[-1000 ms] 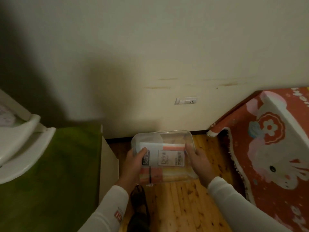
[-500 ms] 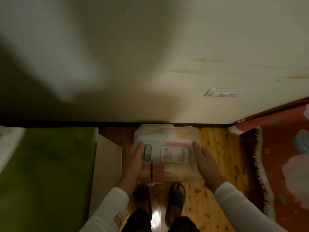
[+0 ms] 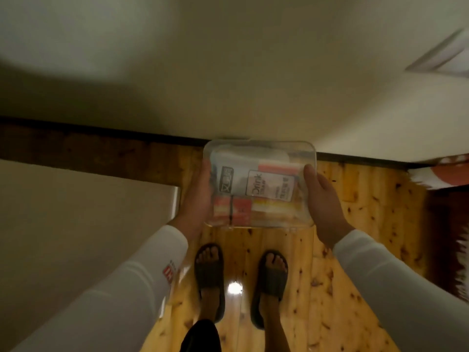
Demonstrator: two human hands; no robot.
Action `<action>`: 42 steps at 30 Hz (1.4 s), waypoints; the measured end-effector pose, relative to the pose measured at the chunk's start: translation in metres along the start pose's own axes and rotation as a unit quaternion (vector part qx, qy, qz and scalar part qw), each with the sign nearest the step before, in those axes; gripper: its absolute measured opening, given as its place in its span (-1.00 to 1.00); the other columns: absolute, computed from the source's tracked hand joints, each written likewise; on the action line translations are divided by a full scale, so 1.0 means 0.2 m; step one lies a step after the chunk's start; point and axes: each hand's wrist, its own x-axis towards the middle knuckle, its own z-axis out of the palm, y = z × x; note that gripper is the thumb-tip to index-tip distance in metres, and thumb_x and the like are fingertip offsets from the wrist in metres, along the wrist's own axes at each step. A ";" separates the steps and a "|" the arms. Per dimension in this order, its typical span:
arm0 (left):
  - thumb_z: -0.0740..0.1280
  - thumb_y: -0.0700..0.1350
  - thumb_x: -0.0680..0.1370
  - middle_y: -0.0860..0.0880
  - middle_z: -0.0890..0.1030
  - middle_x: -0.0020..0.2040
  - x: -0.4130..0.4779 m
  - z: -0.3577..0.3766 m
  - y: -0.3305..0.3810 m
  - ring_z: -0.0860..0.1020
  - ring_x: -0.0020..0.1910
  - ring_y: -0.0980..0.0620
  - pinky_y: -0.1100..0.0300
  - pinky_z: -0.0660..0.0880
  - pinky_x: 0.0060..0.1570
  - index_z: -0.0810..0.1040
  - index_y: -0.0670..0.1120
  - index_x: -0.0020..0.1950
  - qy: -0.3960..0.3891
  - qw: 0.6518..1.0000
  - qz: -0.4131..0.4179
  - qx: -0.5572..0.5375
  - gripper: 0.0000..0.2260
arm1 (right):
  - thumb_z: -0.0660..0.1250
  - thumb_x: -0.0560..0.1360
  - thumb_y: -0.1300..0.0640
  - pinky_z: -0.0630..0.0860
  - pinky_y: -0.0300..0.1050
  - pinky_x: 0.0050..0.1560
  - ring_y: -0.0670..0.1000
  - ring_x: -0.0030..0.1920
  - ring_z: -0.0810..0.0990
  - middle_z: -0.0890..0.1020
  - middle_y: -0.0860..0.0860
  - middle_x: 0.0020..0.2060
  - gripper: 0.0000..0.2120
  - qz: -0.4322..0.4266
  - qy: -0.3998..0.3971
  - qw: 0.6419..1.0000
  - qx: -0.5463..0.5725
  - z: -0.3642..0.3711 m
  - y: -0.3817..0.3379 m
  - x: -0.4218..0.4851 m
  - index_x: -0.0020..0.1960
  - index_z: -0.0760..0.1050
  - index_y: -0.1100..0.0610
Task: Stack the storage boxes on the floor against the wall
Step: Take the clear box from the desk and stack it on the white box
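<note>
A clear plastic storage box (image 3: 261, 158) with white, orange and red packets inside hangs in front of me above the wooden floor (image 3: 355, 212), its far edge close to the cream wall (image 3: 228, 72). My left hand (image 3: 198, 199) grips its left side and my right hand (image 3: 322, 199) grips its right side, thumb on the lid. Whether another box lies beneath it is hidden.
A dark skirting strip (image 3: 101, 130) runs along the wall's foot. A pale cabinet side (image 3: 76, 237) stands close on my left. A red patterned rug (image 3: 446, 174) lies at the right. My two feet in dark sandals (image 3: 210, 270) stand just behind the box.
The view has tilted down and moved closer to the wall. The box, held in both hands, has gone lower toward the floor by the skirting. My feet have come into view.
</note>
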 end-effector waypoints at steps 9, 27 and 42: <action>0.06 0.14 0.64 0.02 0.65 0.04 0.39 -0.02 -0.17 0.66 -0.21 0.22 0.33 0.55 -0.36 0.49 -0.03 0.30 0.021 0.999 0.013 0.029 -0.61 | 0.17 0.52 -0.26 0.56 0.19 0.09 0.08 -0.04 0.67 0.69 0.02 -0.09 -0.60 0.031 -0.010 0.999 0.004 0.11 0.23 0.37 0.05 0.56 0.01; 0.05 0.18 0.63 0.07 0.70 0.00 0.68 -0.05 -0.26 0.66 -0.02 0.11 0.23 0.58 -0.16 0.52 0.02 0.26 0.015 0.998 0.015 0.060 -0.60 | 0.19 0.50 -0.29 0.54 -0.09 -0.15 -0.12 -0.20 0.67 0.70 -0.18 -0.26 -0.64 0.035 -0.011 0.999 0.001 0.20 0.39 0.69 0.03 0.55 -0.05; 0.07 0.14 0.64 0.06 0.69 -0.02 0.78 -0.07 -0.30 0.67 -0.13 0.16 0.32 0.56 -0.32 0.53 -0.02 0.23 0.021 0.999 0.017 0.035 -0.63 | 0.20 0.52 -0.24 0.54 -0.10 -0.08 -0.06 -0.10 0.66 0.68 -0.12 -0.18 -0.67 0.027 -0.020 0.999 -0.004 0.21 0.44 0.75 0.06 0.54 -0.03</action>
